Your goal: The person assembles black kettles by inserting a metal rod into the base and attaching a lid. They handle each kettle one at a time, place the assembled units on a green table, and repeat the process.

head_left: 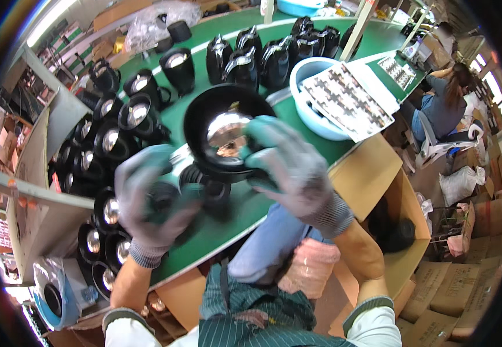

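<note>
My right hand, in a grey and green work glove, is closed on the side of a black vacuum jug body. The jug is tilted so its wide mouth faces me, with a mirror-bright silver liner inside. My left hand, gloved alike and smeared by motion, curls round a small dark round part whose kind I cannot make out. Between my hands, below the jug, is a ribbed black part, partly hidden. Many similar black jugs with shiny insides crowd the left of the green bench.
Black jugs with handles stand along the back. A light-blue basin bears a patterned sheet at right. An opened cardboard box sits by the bench's right edge. Beyond it a co-worker sits on a chair; cartons are stacked below.
</note>
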The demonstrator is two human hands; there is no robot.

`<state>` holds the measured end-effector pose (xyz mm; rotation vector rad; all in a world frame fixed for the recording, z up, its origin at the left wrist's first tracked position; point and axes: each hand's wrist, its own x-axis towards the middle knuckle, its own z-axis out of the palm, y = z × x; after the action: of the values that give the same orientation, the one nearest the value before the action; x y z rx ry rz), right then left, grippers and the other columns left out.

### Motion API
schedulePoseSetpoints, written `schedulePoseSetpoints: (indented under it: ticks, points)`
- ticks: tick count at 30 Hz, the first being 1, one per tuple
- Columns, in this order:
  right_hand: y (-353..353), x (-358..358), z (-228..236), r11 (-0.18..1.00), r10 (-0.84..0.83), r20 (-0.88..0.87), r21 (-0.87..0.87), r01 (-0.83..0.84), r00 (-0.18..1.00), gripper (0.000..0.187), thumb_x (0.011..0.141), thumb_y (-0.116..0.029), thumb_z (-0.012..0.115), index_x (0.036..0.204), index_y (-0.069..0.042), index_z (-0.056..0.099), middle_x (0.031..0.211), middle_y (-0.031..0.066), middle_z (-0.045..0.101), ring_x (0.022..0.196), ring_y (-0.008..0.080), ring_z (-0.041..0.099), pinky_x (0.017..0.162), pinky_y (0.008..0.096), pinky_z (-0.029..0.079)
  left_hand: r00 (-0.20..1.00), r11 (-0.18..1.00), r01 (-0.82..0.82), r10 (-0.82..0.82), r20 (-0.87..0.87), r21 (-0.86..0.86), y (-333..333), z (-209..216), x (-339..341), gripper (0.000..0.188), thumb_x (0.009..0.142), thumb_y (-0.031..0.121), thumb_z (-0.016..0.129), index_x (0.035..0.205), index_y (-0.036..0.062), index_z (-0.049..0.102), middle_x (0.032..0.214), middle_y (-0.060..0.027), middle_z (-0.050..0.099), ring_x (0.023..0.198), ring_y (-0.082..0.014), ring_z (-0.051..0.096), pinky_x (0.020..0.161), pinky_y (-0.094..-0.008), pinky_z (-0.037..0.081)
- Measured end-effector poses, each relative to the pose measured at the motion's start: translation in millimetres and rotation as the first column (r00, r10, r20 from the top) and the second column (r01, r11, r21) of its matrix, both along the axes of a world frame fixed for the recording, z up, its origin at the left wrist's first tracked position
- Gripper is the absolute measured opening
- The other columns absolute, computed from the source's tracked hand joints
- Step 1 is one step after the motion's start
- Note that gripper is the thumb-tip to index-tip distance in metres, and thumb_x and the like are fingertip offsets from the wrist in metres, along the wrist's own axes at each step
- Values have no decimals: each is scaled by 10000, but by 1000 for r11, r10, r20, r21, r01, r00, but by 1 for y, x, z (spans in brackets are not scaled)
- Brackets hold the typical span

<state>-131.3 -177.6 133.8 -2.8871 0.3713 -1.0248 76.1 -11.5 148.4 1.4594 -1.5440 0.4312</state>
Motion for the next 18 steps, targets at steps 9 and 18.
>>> schedulePoseSetpoints:
  ticks: [9, 18]
  points:
    - [107, -78, -51, 705, 83, 299, 656, -268, 951, 512, 630, -140, 1012, 970, -21, 648, 1352, 291, 643, 1190, 337, 692, 977, 408, 578, 221, 730, 615, 205, -953, 300, 170, -211, -14, 749, 991, 349, 627, 1595, 2, 352, 1480, -175, 515, 1268, -284, 561, 1099, -485, 447]
    - [116, -49, -88, 106, 383, 292, 929, -356, 877, 259, 824, -140, 858, 1028, -25, 747, 1302, 218, 705, 1087, 276, 743, 911, 362, 594, 732, 410, 646, -91, -676, 644, 169, -259, -12, 661, 1041, 412, 542, 1587, 78, 376, 1600, -152, 447, 1427, -364, 465, 1208, -564, 366]
